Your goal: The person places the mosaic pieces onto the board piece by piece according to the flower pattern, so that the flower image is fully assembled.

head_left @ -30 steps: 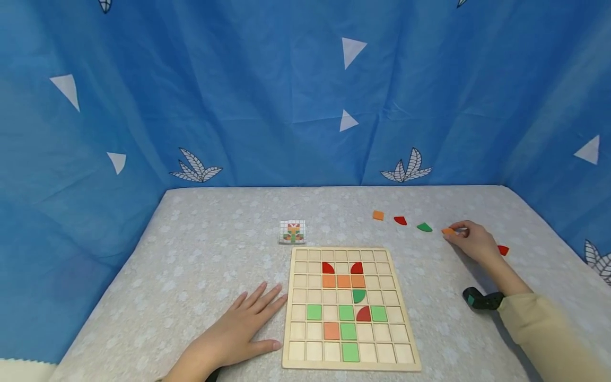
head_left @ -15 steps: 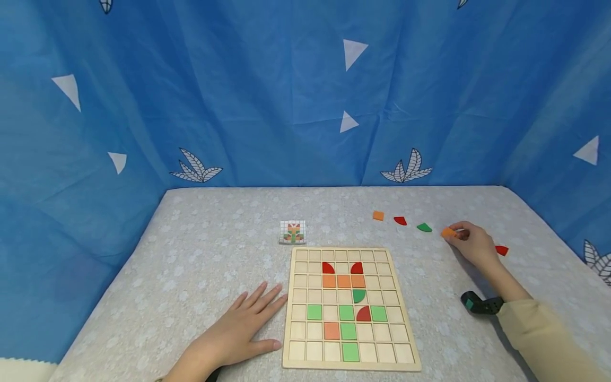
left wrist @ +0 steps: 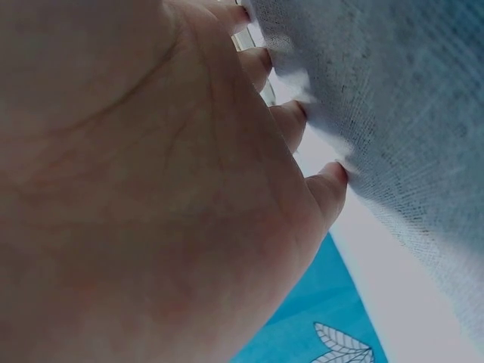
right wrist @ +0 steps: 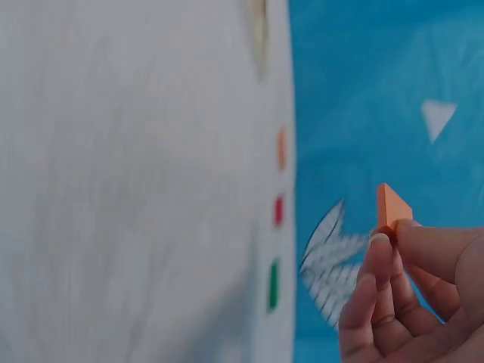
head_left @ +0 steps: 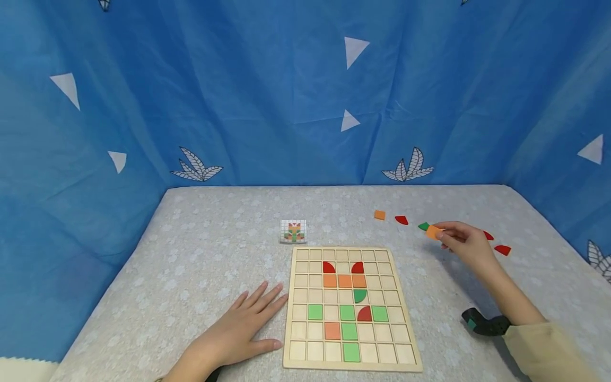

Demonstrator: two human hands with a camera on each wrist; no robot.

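My right hand (head_left: 465,244) pinches an orange square tile (head_left: 433,232) between thumb and fingers, raised off the cloth in the right wrist view. In the head view the tile overlaps a green quarter-round tile (head_left: 423,226). My left hand (head_left: 238,329) lies flat with fingers spread, its fingertips right at the left edge of the wooden grid board (head_left: 305,352). Red, orange and green tiles sit in some of the board's cells, among them a light green square (head_left: 351,352) and a red quarter-round (head_left: 364,314).
Behind the board lies a small pattern card (head_left: 293,232). An orange square (head_left: 379,215) and a red quarter-round (head_left: 401,219) lie at the back right. Two more red tiles, one nearer (head_left: 503,250), are beside my right wrist. A blue curtain (head_left: 286,95) encloses the table.
My right hand has picked the orange square up from the cloth and moved it left and toward the board. A red tile behind that hand now shows. My left hand stays put.
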